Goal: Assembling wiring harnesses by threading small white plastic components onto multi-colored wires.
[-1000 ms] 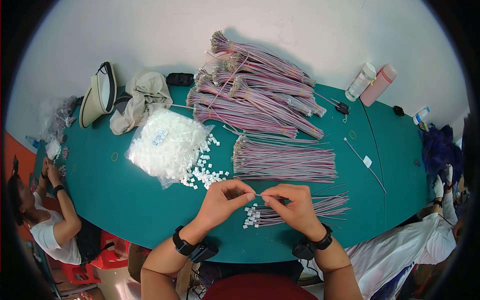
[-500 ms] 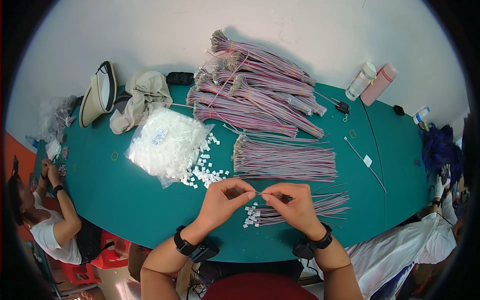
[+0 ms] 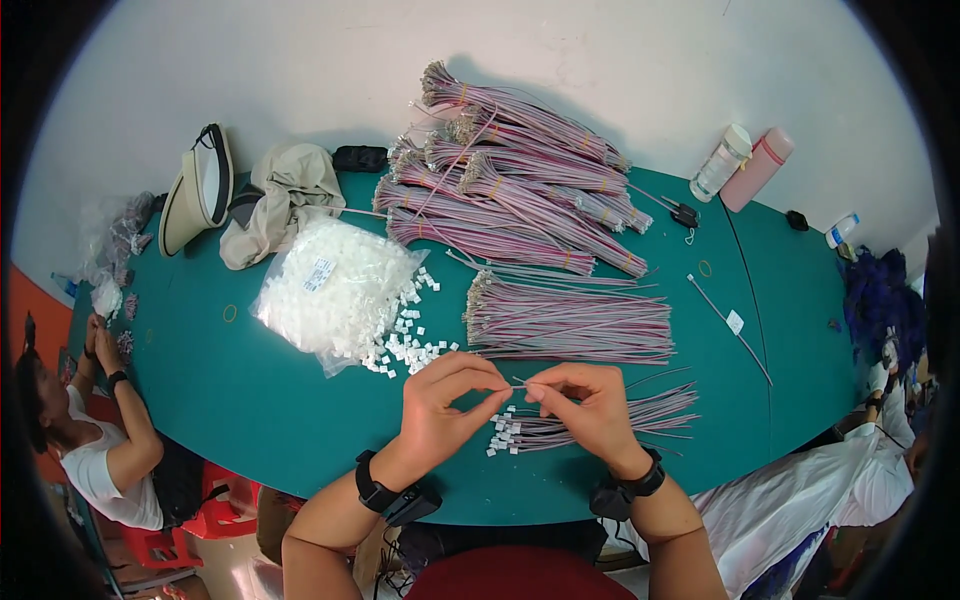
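Above the near part of the table, my left hand (image 3: 440,408) is closed in a pinch, thumb against forefinger, at the tip of a thin grey wire (image 3: 519,387). Close beside it, my right hand (image 3: 590,408) pinches the same wire; its fingers hide most of it. Any small part on the end inside my left fingertips is hidden. Partly under my right hand lies a loose bunch of wires with white connectors (image 3: 505,430) at their left ends. Loose white connector housings (image 3: 410,345) are scattered beyond my left hand. A neat row of grey and pink wires (image 3: 570,318) lies just behind both hands.
A clear bag of white housings (image 3: 330,290) stands left of the wires. Banded wire bundles (image 3: 520,180) are piled at the back. A visor hat (image 3: 197,195), keys (image 3: 684,213), a pink bottle (image 3: 758,170) and a tagged cable tie (image 3: 735,322) are around. People sit at both sides.
My fingertips have drawn slightly apart, with a bit more wire showing between them. My left hand has turned and shifted a little left; the things on the table have stayed put.
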Available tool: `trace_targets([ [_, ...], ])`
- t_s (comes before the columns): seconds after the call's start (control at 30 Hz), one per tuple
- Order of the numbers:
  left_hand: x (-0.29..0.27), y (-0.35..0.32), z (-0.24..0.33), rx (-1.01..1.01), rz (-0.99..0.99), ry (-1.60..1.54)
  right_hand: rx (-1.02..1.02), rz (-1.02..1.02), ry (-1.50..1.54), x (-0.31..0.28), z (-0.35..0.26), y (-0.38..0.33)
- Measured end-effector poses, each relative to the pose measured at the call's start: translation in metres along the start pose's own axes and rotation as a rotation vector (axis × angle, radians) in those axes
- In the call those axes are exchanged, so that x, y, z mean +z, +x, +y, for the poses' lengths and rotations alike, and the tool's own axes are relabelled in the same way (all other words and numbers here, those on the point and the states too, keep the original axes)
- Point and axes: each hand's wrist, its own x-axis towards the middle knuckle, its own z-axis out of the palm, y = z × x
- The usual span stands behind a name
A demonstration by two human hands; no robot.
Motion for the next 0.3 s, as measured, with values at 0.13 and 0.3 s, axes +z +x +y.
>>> trace_targets([
  [0.13,-0.0014,-0.0003,-0.0018,-0.048,-0.040,-0.048,-0.026,-0.001,0.019,-0.0004,0.0009,0.0007],
  [0.3,-0.0012,-0.0013,-0.0044,-0.414,-0.109,-0.333,-0.069,-0.014,-0.007,-0.0013,0.0020,0.0007],
])
